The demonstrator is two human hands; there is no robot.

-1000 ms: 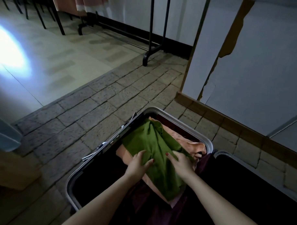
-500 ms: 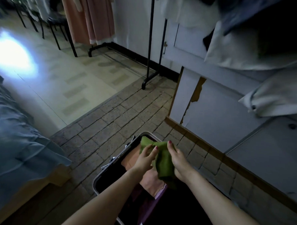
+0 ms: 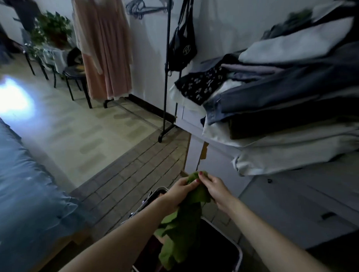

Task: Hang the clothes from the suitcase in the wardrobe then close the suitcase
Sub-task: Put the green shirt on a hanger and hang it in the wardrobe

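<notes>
gripping green garment [image 3: 183, 223], both hands

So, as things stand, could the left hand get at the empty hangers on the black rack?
Probably not yet. The left hand grips the green garment low over the suitcase; the hangers hang far above and beyond it. Nothing blocks the way, though.

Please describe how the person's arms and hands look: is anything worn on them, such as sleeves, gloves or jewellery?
Both forearms are bare as far as the picture shows, with no sleeve in view. The left hand and the right hand wear no gloves. The fingernails visible on both hands are painted red. No watch, bracelet or ring can be seen in the dim light.
</notes>
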